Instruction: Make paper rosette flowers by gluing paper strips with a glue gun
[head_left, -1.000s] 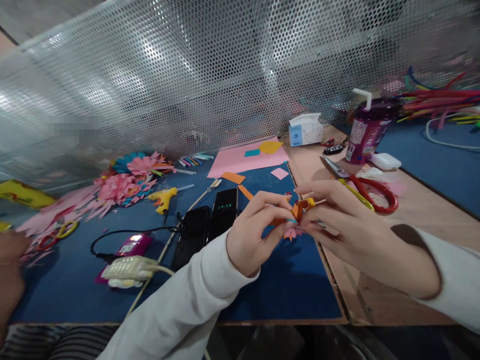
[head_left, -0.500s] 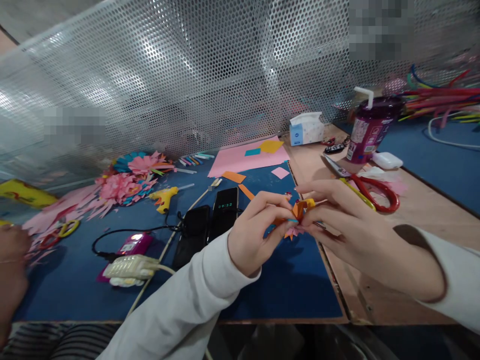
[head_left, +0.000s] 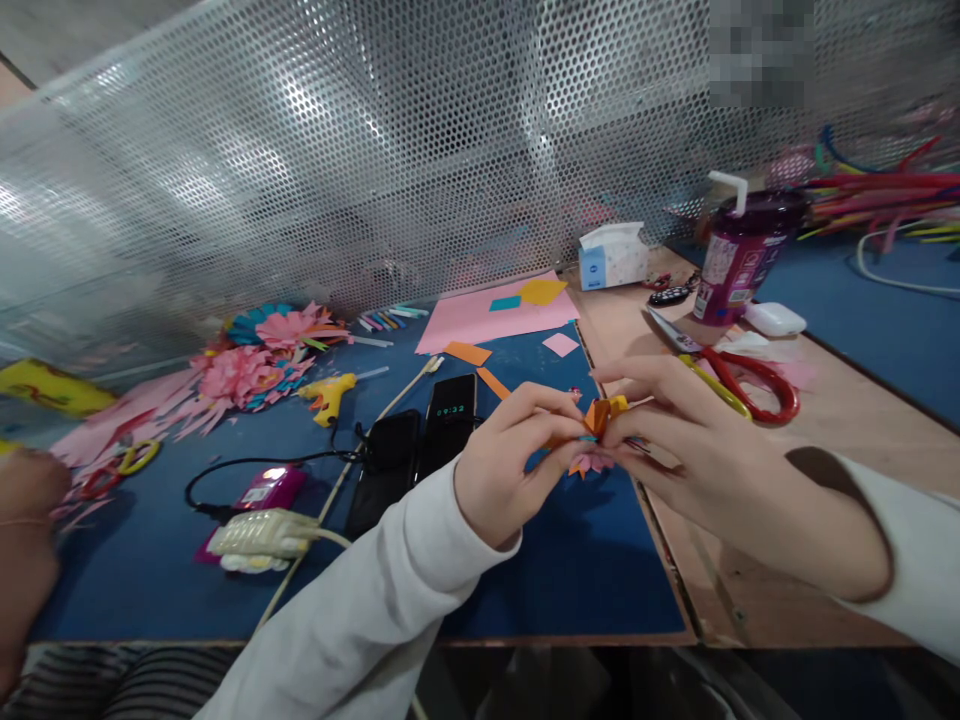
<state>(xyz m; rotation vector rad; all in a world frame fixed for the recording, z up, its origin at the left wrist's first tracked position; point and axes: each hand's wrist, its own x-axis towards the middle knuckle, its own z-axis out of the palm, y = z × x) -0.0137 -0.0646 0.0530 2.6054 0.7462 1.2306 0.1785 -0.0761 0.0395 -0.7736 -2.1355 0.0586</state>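
Between my two hands is a small folded paper piece (head_left: 598,416) in orange and yellow, with a bit of blue at its base. My left hand (head_left: 517,460) pinches it from the left, fingertips closed. From the other side my right hand (head_left: 690,460) grips it between thumb and fingers. Just below the fingertips a pink and orange pointed paper shape (head_left: 589,463) shows; whether it is joined to the folded piece I cannot tell. Red-handled scissors (head_left: 757,388) lie beside my right hand. Orange paper strips (head_left: 469,353) and a pink square (head_left: 560,345) rest beyond my left hand.
Two phones (head_left: 448,410), a yellow glue gun (head_left: 330,398), a purple box (head_left: 274,487) and cables lie left. Paper flowers (head_left: 247,365) sit behind them. A purple cup (head_left: 742,255) and tissue pack (head_left: 613,257) stand back right. Another person's hand (head_left: 30,490) is at far left.
My hands stay almost in place, with only a slight shift of the fingers around the folded paper. The other person's hand at far left has moved slightly.
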